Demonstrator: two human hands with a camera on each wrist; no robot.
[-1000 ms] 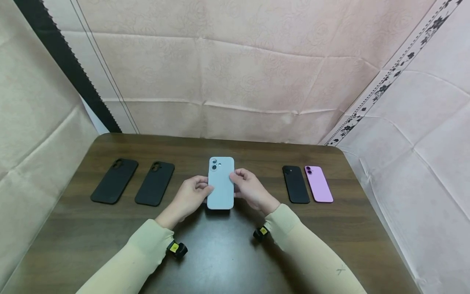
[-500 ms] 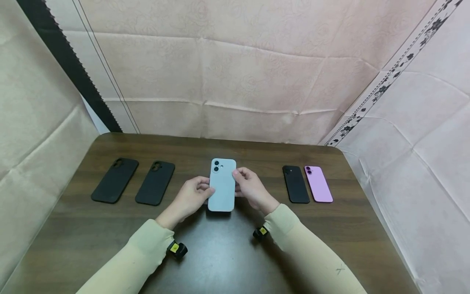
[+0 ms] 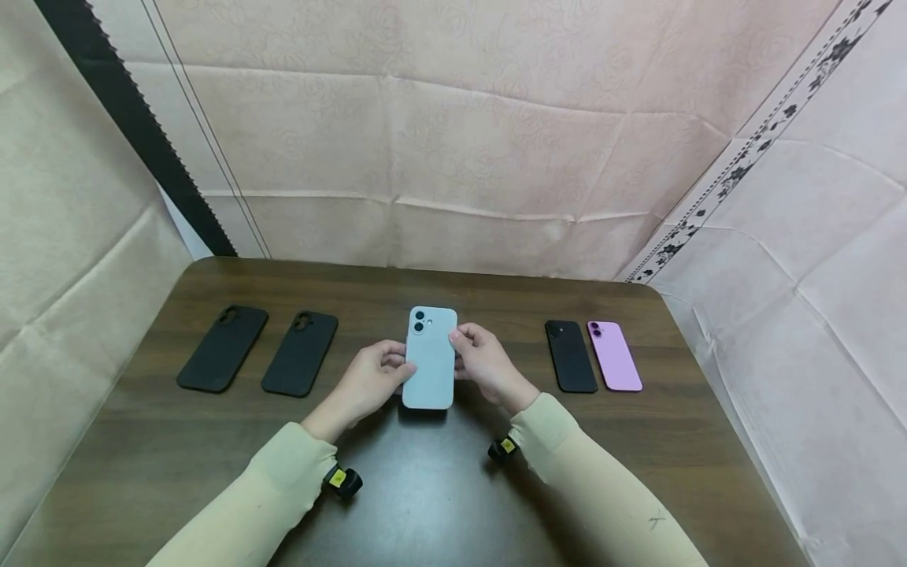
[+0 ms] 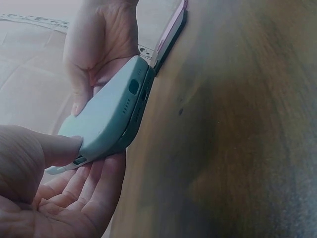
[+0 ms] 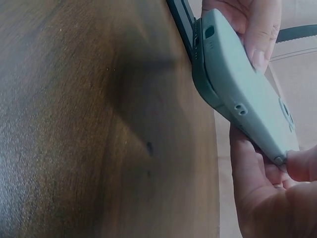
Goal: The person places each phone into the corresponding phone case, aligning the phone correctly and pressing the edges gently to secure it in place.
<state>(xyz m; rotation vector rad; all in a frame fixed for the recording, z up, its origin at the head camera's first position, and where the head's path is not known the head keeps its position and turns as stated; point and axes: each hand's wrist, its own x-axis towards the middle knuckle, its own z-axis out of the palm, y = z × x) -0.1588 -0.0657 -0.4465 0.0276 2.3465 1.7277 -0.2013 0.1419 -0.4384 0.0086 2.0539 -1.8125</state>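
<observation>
A light blue phone case (image 3: pixel 430 362), its camera openings at the far end, is held above the middle of the table. Under it lies a darker phone (image 5: pixel 200 83); at the near end the phone's edge stands out below the case, with a seam between them. My left hand (image 3: pixel 372 379) grips the left long side, thumb on the case's back and fingers underneath. My right hand (image 3: pixel 489 366) pinches the right long side near the camera end, thumb on top. In the left wrist view, the case (image 4: pixel 106 109) shows its port opening and speaker holes.
Two black phone cases (image 3: pixel 223 350) lie at the left of the brown wooden table (image 3: pixel 453 504). At the right lie a black phone (image 3: pixel 571 356) and a pink-purple phone (image 3: pixel 615 356) side by side. Pale cloth (image 3: pixel 496 150) hangs behind and at both sides.
The light blue case and the phone under it have shifted slightly toward me and to the right. Both hands keep the same grip.
</observation>
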